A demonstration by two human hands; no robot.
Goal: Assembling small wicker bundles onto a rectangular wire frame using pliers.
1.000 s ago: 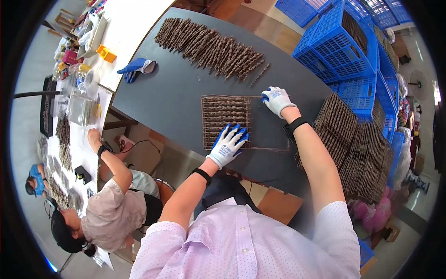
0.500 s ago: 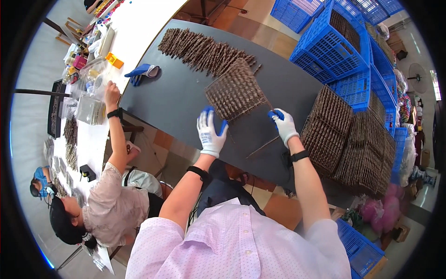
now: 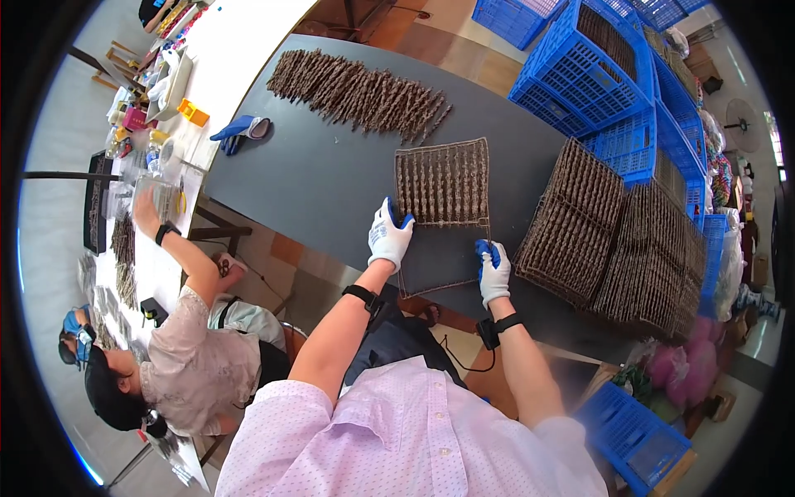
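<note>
A square brown woven panel [image 3: 443, 184], with rows of knotted twisted strands and a thin frame, stands out over the dark grey table. Its lower part is an open frame without strands, reaching toward my body. My left hand [image 3: 390, 235], in a white glove with blue palm coating, is closed on the frame's left side by the lower corner of the woven rows. In a matching glove, my right hand [image 3: 494, 270] pinches the frame's right side a little nearer to me. Beyond the panel, a row of loose brown twisted strands [image 3: 356, 93] lies across the table.
Stacked brown panels [image 3: 571, 224] stand on the table's right side, beside blue plastic crates [image 3: 584, 70]. A blue-and-white glove [image 3: 240, 131] lies at the far left. A co-worker [image 3: 186, 364] sits left at a white table. Another blue crate [image 3: 633, 435] is at lower right.
The panel has turned from a slant to nearly square-on and come clear of the loose strands. My left hand, formerly open beside it, has closed on its frame; my right hand has moved nearer me.
</note>
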